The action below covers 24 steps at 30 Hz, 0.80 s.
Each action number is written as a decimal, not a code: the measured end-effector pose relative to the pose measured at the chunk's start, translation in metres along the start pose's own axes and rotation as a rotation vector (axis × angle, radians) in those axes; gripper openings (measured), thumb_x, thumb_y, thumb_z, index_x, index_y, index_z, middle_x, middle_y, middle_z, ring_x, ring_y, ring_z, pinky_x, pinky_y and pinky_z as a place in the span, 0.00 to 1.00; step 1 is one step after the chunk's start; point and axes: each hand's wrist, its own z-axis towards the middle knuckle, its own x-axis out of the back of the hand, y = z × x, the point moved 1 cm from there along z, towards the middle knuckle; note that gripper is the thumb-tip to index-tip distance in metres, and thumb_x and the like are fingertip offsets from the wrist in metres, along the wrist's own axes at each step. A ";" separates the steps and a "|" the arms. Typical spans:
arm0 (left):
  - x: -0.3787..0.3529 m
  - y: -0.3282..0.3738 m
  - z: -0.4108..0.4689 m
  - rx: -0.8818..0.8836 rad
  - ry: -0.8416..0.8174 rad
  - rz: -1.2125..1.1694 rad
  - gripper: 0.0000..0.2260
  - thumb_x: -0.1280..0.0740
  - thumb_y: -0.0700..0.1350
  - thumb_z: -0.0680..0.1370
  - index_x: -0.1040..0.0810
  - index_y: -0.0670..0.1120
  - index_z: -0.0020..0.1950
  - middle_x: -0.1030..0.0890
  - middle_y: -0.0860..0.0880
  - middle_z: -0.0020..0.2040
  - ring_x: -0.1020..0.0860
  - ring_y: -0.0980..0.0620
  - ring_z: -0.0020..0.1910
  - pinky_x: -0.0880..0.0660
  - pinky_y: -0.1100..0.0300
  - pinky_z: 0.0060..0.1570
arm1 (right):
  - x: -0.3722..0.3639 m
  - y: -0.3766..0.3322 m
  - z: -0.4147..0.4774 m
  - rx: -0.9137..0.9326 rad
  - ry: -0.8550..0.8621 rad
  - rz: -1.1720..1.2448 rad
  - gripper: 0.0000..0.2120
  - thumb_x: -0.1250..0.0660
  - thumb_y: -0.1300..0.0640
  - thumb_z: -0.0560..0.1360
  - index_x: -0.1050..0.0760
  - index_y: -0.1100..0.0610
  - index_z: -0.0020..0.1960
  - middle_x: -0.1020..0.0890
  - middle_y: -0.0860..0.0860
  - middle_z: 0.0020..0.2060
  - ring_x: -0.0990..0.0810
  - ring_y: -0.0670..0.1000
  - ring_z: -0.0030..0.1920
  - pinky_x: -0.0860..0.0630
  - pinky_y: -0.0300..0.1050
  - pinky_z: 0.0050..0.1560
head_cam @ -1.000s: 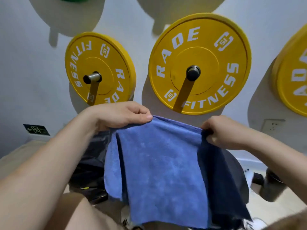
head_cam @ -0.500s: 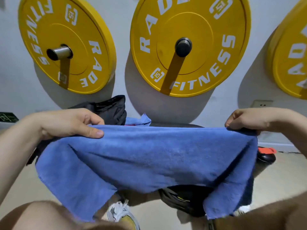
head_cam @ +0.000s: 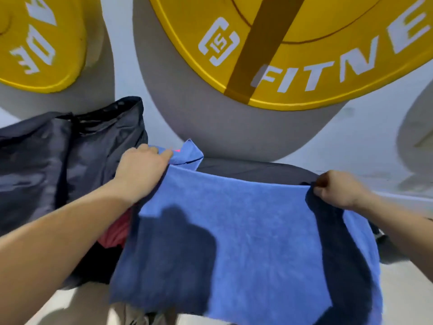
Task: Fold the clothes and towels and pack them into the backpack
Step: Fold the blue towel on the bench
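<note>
Both the left hand (head_cam: 143,170) at 10 o'clock and the right hand (head_cam: 337,191) at 3 o'clock pinch the far corners of the towel (head_cam: 253,226), draped mid-frame, probably light, limp, best gripped by corners.

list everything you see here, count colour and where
towel: 1, blue, centre, held up by its top edge
second towel: 1, blue, corner showing behind the left hand
backpack: 1, black, left, against the wall
red cloth: 1, red, under the left forearm
weight plates: 2, yellow with white lettering, on the wall
dark pad: 1, black, behind the towel
left hand: gripping the towel's top left
right hand: pinching the towel's top right
</note>
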 end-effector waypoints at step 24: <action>-0.079 0.018 0.042 -0.062 -0.424 0.114 0.23 0.29 0.48 0.67 0.25 0.39 0.57 0.20 0.44 0.45 0.20 0.45 0.41 0.30 0.57 0.40 | -0.087 -0.125 0.013 0.516 0.033 -0.077 0.33 0.64 0.37 0.73 0.48 0.42 0.75 0.47 0.49 0.77 0.50 0.53 0.77 0.42 0.60 0.69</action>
